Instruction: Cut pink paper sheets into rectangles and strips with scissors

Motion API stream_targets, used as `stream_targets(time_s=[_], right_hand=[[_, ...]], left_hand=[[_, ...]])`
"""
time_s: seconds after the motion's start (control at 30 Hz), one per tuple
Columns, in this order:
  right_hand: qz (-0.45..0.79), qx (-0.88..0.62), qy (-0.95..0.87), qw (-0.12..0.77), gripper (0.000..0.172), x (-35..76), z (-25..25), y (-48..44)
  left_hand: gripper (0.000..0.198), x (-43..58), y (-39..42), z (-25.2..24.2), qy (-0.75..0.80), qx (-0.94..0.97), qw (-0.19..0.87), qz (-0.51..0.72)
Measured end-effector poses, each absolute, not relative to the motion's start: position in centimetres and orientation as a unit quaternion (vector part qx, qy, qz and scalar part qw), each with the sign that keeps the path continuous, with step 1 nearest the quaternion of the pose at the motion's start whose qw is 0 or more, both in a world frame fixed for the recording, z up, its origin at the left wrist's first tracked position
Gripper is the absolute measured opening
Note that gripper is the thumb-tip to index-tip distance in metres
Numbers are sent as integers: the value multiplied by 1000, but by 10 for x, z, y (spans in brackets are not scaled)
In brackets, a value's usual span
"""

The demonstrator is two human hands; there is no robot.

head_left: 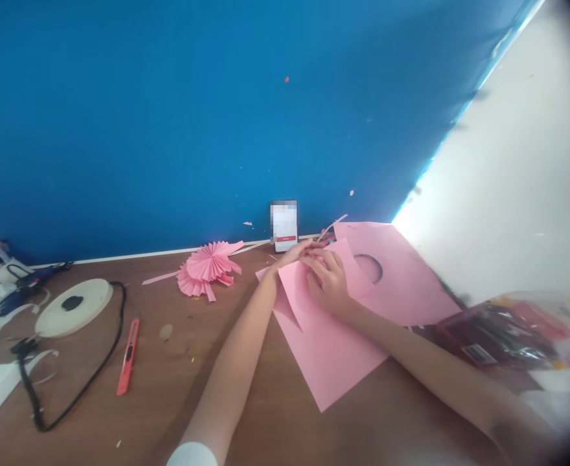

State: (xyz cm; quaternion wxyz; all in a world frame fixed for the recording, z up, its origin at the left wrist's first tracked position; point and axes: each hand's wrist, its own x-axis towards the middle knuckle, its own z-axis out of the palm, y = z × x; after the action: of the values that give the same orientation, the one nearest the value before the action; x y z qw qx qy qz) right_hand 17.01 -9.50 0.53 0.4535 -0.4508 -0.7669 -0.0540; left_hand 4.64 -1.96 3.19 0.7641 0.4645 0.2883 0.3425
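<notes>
A sheet of pink paper (292,291) is bent up under both my hands, over another pink sheet (324,378) lying flat on the table. My left hand (292,254) reaches to the far edge of the raised sheet and grips it there; its fingertips are partly hidden behind the other hand. My right hand (330,279) lies across the same sheet from the right, fingers bent and closed on it close to the left fingers. To the left of my hands sit pleated pink paper fans (210,262) with loose strips.
A phone (285,226) leans on the blue wall. More pink paper (401,272) with a dark ring-shaped object (370,267) lies right. A red box cutter (128,356), a round cream device (74,307) and its black cable (88,387) lie left. Plastic packets (499,336) crowd the right edge.
</notes>
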Motion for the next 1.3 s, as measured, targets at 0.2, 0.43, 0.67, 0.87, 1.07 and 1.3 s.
stream_targets(time_s=[0.2,0.43,0.67,0.87,1.07,1.3], right_hand=[[-62,-457,-770,442,32,174,-9,-90],[-49,-512,-760,398,32,169,-6,-89],[-60,-493,-750,436,42,170,-1,-93],[-95,-518,-768,365,24,172,25,-96],[-37,-568,-799,195,21,178,43,-95],[63,-568,-816,84,18,173,43,-114]], left_hand=[[12,7,-14,49,390,585,678,214],[10,-11,-8,53,380,738,557,36],[12,-5,-8,56,425,785,449,-43],[8,-11,-11,66,414,781,465,-32],[10,-20,-10,75,386,809,443,3],[26,-42,3,68,392,816,423,35]])
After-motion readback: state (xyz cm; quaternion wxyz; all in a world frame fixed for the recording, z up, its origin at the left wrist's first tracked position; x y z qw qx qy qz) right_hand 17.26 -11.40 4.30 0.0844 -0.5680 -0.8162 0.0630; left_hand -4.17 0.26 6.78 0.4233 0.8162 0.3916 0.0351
